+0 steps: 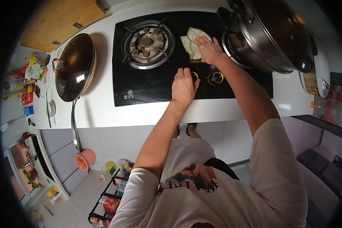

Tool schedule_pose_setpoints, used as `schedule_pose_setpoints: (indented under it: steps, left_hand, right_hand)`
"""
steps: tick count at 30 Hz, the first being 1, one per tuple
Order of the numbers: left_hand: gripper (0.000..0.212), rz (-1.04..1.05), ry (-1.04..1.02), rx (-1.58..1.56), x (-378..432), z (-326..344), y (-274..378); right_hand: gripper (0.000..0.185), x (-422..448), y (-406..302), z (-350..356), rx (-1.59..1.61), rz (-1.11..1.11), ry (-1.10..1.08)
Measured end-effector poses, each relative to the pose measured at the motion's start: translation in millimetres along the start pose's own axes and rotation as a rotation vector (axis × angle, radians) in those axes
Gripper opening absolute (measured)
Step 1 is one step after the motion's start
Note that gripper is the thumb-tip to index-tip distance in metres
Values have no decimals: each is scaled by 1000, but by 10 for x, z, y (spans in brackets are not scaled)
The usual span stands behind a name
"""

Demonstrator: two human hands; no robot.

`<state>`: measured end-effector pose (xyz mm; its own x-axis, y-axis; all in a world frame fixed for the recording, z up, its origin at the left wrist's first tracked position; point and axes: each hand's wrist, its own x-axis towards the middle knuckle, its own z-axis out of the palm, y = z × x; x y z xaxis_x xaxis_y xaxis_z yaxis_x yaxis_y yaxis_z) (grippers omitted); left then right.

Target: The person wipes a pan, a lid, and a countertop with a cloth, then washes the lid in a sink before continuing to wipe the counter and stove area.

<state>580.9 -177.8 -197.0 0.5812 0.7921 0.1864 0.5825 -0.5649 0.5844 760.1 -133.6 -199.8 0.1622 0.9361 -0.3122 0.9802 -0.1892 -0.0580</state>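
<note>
My left hand (183,87) is at the left control knob (195,76) of a black glass gas hob (148,85), its fingers and thumb around the knob, which is partly hidden. With fingers spread, my right hand (209,51) presses a crumpled pale cloth (190,45) onto the glass between the two burners. The right control knob (217,77) shows just below my right forearm. To the left sits the bare left burner (146,42) with its metal pan support. A large steel pot with a dark lid (273,37) stands over the right burner (230,54).
A lidded wok (75,68) rests on the white counter (102,115) at left, its handle jutting past the front edge. A white appliance (320,74) stands right of the pot. Below are a pink bin (85,159) and a black rack (102,194) holding packets.
</note>
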Motion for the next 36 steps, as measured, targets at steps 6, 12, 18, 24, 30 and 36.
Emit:
schedule_pose_setpoints:
  steps: [6,12,18,24,30,36]
  left_hand:
    - [37,255,-127,61,66,-136,-88]
    - [43,368,-175,38,68,-196,-252]
    - [56,30,28,-108,-100,-168,-145]
    - [41,-82,-13,-79,-17,-80,-41]
    - [32,55,-105,9,63,-49,-63]
    - [34,211,-162,30,90,-126,-198]
  right_hand:
    - [53,-190,-74,3,-46,-55,-52]
    - [61,-499,-285,-103,-79,-112,-149]
    - [57,-275,-22,67,-30,-144,5]
    - [58,38,-84,155,5,-11,33]
    - [56,-38,-33,143,83,-44,55]
    - [55,-47,-126,86,66,-39,21]
